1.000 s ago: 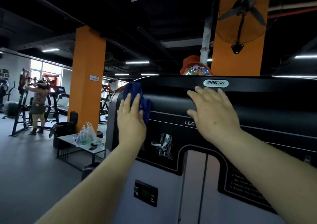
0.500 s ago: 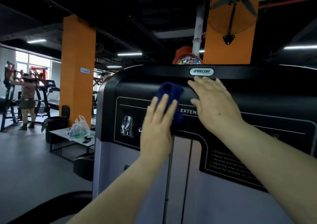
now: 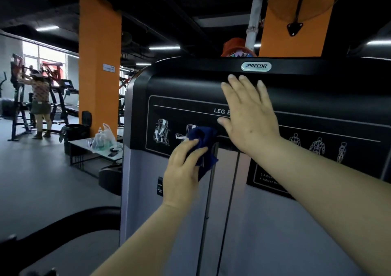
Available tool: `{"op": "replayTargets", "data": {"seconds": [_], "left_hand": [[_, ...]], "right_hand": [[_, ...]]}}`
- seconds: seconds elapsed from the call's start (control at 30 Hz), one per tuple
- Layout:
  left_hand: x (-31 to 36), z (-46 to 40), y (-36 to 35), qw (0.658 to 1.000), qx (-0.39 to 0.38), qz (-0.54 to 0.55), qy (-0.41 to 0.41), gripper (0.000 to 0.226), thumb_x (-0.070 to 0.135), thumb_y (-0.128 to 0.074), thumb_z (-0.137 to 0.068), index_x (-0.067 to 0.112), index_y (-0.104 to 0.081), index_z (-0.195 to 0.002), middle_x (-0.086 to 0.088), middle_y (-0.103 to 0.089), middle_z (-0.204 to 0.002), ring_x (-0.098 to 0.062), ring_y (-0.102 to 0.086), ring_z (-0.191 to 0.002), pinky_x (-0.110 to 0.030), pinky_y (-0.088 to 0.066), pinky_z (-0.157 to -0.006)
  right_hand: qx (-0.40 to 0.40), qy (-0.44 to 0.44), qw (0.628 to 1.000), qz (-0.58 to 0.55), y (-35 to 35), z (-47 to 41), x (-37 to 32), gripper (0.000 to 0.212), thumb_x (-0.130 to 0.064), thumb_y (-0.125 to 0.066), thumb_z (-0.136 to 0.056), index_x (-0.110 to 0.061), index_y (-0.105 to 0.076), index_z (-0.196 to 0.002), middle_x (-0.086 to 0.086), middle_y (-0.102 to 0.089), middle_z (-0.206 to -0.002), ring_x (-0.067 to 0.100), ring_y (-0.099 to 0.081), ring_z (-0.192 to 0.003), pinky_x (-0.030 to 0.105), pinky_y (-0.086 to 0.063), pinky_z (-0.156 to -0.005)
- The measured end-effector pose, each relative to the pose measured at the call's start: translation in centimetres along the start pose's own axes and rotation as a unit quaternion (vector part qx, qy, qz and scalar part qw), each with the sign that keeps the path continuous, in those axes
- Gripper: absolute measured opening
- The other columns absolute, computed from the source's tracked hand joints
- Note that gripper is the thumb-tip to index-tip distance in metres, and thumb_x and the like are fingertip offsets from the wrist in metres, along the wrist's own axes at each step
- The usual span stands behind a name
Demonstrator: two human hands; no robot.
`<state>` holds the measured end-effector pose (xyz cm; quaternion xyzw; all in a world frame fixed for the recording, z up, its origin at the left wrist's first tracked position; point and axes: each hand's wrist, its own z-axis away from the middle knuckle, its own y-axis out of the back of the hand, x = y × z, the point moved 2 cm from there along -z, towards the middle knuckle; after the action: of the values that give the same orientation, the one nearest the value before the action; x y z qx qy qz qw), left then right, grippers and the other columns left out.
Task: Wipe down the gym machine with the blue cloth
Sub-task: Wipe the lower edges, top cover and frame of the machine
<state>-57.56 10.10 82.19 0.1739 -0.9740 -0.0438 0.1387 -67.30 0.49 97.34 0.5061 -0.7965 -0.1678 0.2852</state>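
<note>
The gym machine fills the right half of the view: a black upper shroud with a Precor badge and white exercise diagrams, over a pale grey lower panel. My left hand presses the dark blue cloth against the lower edge of the black panel, just right of the diagrams. The cloth bunches above and to the right of my fingers. My right hand lies flat with fingers spread on the black panel under the badge, partly covering the "LEG" title.
A black padded part of the machine curves across the lower left. A low table with a plastic bag stands by an orange pillar. A person stands at a rack far left. Grey floor lies between.
My left hand has carried the cloth rightwards from the top left corner, then down and back left to the lower edge of the black panel. My right hand stays flat on the panel.
</note>
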Motion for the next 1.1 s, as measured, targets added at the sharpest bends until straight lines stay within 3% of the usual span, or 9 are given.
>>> {"op": "replayTargets", "data": {"seconds": [0.23,0.33,0.43,0.57,0.67,0.8,0.9,1.0,1.1], "left_hand": [[0.3,-0.8,-0.5,0.999,-0.004,-0.008,-0.038,0.037,0.019,-0.046,-0.089,0.012,-0.070,-0.117,-0.007,-0.057,-0.132,-0.023,-0.050,-0.127,-0.013,-0.029,-0.110],[-1.1,2.5,-0.7,0.998,-0.008,-0.015,-0.055,0.031,0.016,-0.050,-0.091,0.010,-0.073,-0.110,-0.008,-0.061,-0.127,-0.024,-0.054,-0.122,-0.021,-0.036,-0.110],[-0.4,1.5,-0.4,1.000,0.003,0.012,-0.027,0.032,0.014,-0.048,-0.087,0.010,-0.073,-0.107,-0.006,-0.063,-0.123,-0.020,-0.054,-0.119,-0.013,-0.033,-0.108],[-1.4,-2.0,0.0,0.999,0.039,0.032,0.007,0.038,0.003,-0.051,-0.083,0.014,-0.071,-0.114,-0.002,-0.059,-0.131,-0.016,-0.049,-0.128,-0.015,-0.032,-0.111],[-2.6,0.6,-0.3,0.998,0.033,0.040,0.038,0.047,-0.012,-0.059,-0.078,0.011,-0.069,-0.117,-0.003,-0.056,-0.135,-0.013,-0.043,-0.134,-0.018,-0.028,-0.115],[-2.9,2.0,-0.8,0.997,0.029,0.066,0.041,0.054,-0.019,-0.061,-0.078,0.013,-0.067,-0.121,0.002,-0.052,-0.139,-0.013,-0.042,-0.136,-0.021,-0.028,-0.116],[-4.7,-2.9,0.4,0.987,0.066,0.083,0.118,0.054,-0.013,-0.059,-0.085,0.020,-0.063,-0.128,0.011,-0.047,-0.142,-0.007,-0.040,-0.136,-0.018,-0.029,-0.115],[-6.4,-6.4,1.5,0.980,0.089,0.086,0.155,0.050,-0.006,-0.058,-0.090,0.025,-0.061,-0.130,0.011,-0.047,-0.145,-0.007,-0.040,-0.137,-0.026,-0.034,-0.114],[-5.8,-3.9,0.9,0.983,0.082,0.078,0.147,0.052,-0.005,-0.059,-0.090,0.025,-0.058,-0.133,0.012,-0.044,-0.147,-0.007,-0.036,-0.140,-0.023,-0.030,-0.115]], "right_hand": [[0.065,0.033,0.997,-0.022,-0.4,-2.0,0.1,0.056,-0.029,-0.064,-0.092,-0.015,-0.046,-0.143,0.004,-0.041,-0.152,0.025,-0.033,-0.142,0.040,-0.019,-0.118],[0.075,0.040,0.996,-0.001,-0.9,-1.7,0.2,0.055,-0.030,-0.062,-0.093,-0.013,-0.045,-0.143,0.006,-0.042,-0.151,0.027,-0.034,-0.141,0.041,-0.020,-0.120],[0.080,0.034,0.996,0.005,-1.1,-1.8,-0.1,0.056,-0.029,-0.060,-0.094,-0.013,-0.042,-0.145,0.006,-0.040,-0.152,0.026,-0.032,-0.142,0.041,-0.016,-0.121],[0.088,0.032,0.996,0.000,-1.0,-1.8,-0.3,0.055,-0.026,-0.063,-0.092,-0.012,-0.046,-0.142,0.007,-0.043,-0.150,0.028,-0.035,-0.141,0.042,-0.019,-0.120],[0.096,0.030,0.995,-0.006,-1.3,-1.7,-0.4,0.054,-0.024,-0.063,-0.092,-0.010,-0.046,-0.141,0.009,-0.043,-0.149,0.029,-0.035,-0.140,0.044,-0.018,-0.121],[0.096,0.012,0.995,-0.003,-1.6,-1.5,-1.2,0.057,-0.013,-0.060,-0.093,-0.009,-0.040,-0.146,0.010,-0.036,-0.154,0.028,-0.026,-0.146,0.042,-0.009,-0.123],[0.076,0.029,0.997,0.007,-2.1,-1.8,-2.3,0.071,-0.001,-0.063,-0.087,-0.012,-0.033,-0.150,0.008,-0.028,-0.159,0.024,-0.018,-0.149,0.039,-0.004,-0.123],[0.047,0.066,0.997,0.012,-2.2,-2.4,-3.6,0.070,-0.017,-0.060,-0.094,-0.016,-0.022,-0.154,0.005,-0.016,-0.163,0.022,-0.009,-0.151,0.038,0.000,-0.123],[0.006,0.101,0.995,0.022,-2.4,-3.4,-5.1,0.074,-0.034,-0.052,-0.098,-0.017,-0.009,-0.157,0.005,-0.001,-0.165,0.022,0.002,-0.152,0.039,0.003,-0.123]]}}
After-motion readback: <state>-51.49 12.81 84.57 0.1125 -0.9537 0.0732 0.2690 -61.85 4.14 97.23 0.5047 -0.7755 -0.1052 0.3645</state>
